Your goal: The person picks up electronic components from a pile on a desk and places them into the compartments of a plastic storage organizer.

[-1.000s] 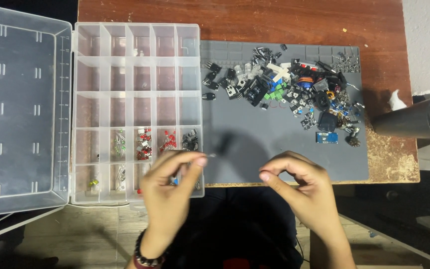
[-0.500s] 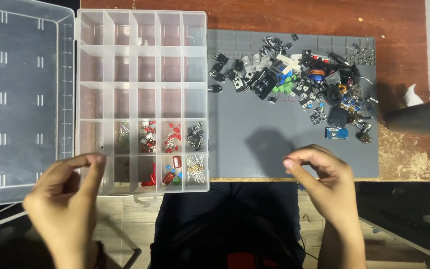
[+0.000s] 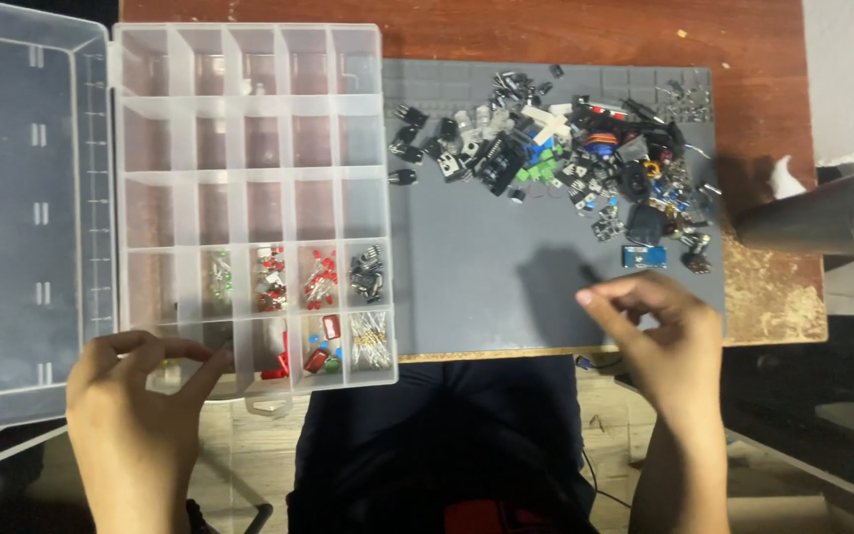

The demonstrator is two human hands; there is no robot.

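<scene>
While your left hand (image 3: pixel 135 415) hovered, fingers (image 3: pixel 165 348) loosely curled and empty, over the clear plastic compartment box (image 3: pixel 249 188), sorting seemed underway. Your right hand (image 3: pixel 664 341), fingers (image 3: pixel 600 295) pinched with nothing visible between them, probably needed another piece from the dark heap of small electronic parts (image 3: pixel 565 163).

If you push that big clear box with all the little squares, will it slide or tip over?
The clear plastic organizer box would probably slide easily: most compartments look empty, so it seems light. It might tip, since its near edge hangs past the table edge by the left hand. The open lid would likely swing along, and the small parts could rattle.
</scene>
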